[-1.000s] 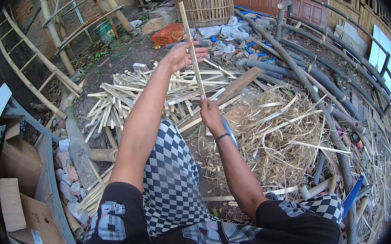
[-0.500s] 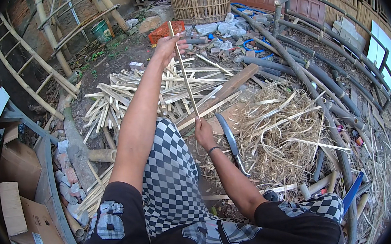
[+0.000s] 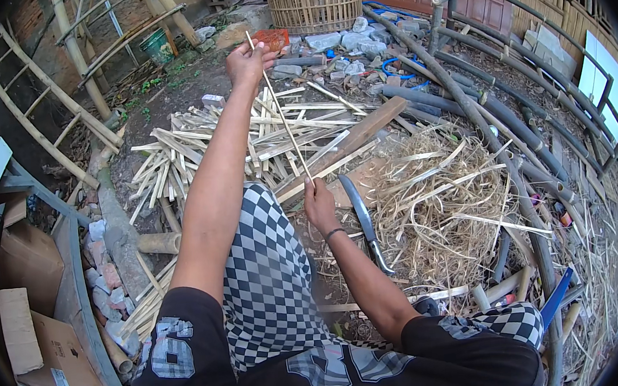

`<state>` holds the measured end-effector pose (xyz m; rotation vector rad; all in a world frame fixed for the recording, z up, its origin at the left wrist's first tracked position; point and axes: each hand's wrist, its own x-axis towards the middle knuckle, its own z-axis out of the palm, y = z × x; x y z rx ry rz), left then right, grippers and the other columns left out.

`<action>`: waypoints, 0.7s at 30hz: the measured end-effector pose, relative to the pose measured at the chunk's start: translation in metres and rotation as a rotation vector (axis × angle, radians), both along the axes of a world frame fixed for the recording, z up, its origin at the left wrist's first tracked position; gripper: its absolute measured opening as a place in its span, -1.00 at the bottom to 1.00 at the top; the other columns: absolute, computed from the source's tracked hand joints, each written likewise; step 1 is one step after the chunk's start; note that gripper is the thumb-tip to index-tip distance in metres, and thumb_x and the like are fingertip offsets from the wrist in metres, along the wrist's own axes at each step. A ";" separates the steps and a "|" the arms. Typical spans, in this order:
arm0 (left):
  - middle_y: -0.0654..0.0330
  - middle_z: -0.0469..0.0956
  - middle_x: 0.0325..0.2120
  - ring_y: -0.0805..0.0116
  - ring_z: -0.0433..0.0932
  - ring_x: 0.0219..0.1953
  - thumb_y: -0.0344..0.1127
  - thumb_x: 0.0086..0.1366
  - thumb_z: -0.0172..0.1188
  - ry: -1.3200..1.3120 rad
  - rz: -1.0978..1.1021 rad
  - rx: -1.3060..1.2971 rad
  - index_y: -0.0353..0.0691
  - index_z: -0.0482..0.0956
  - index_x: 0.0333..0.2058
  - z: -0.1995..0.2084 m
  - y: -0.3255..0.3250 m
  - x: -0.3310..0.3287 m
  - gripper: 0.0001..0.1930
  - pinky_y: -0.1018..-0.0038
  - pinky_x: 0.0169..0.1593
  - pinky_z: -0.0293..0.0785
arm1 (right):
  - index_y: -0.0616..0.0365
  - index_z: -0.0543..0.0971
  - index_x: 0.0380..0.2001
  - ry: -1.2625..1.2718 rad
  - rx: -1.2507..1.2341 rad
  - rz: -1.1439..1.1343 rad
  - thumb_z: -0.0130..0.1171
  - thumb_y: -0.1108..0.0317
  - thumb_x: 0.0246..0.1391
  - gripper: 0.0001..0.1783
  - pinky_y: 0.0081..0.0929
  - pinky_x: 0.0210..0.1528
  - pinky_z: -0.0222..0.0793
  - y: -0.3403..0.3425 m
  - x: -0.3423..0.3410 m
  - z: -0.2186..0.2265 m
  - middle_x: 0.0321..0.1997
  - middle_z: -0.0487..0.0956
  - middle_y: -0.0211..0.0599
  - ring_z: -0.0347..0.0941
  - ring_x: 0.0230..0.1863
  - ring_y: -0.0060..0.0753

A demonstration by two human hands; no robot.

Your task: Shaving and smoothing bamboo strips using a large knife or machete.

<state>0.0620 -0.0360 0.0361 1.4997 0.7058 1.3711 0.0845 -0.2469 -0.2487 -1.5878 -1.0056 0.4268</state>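
Both hands grasp thin pale bamboo sliver [image 3: 283,113], slanting above split-bamboo pile [image 3: 192,141]: left hand [image 3: 248,59] pinches far end, right hand [image 3: 319,203] near end; we'd keep it taut, sighting straightness; curved knife [image 3: 363,217] beside pile

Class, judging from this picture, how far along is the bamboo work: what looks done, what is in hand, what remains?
Done: a heap of pale shavings lies right of the knee. In hand: the left hand and right hand hold one thin bamboo strip by its ends; the curved knife lies beside it. Left: a pile of split slats ahead.
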 end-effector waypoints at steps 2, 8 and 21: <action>0.01 0.67 -0.20 0.25 0.73 -0.26 -0.41 0.45 0.17 -0.073 0.059 -0.007 -0.45 0.52 0.08 0.004 0.002 -0.004 -0.70 0.43 -0.19 0.75 | 0.24 0.47 -0.29 -0.016 -0.012 -0.022 -0.03 -0.04 0.40 -0.52 0.13 -0.18 0.36 -0.001 0.008 0.012 -0.37 0.57 0.26 0.51 -0.25 0.40; 0.05 0.68 -0.27 0.29 0.72 -0.33 -0.42 0.43 0.21 -0.143 0.081 0.040 -0.45 0.59 -0.06 0.012 0.004 -0.015 -0.78 0.41 -0.24 0.75 | 0.30 0.61 -0.31 -0.053 0.102 -0.043 0.24 -0.08 0.23 -0.47 -0.13 -0.37 0.39 0.006 0.031 0.015 -0.56 0.55 0.07 0.52 -0.51 -0.01; 0.01 0.70 -0.27 0.30 0.73 -0.33 -0.46 0.42 0.20 -0.116 0.029 0.129 -0.51 0.53 0.01 0.011 -0.002 -0.017 -0.73 0.45 -0.26 0.71 | 0.19 0.73 -0.36 0.010 -0.046 -0.082 0.38 -0.10 0.09 -0.51 -0.23 -0.44 0.37 -0.002 0.049 0.027 -0.66 0.57 -0.16 0.49 -0.59 -0.27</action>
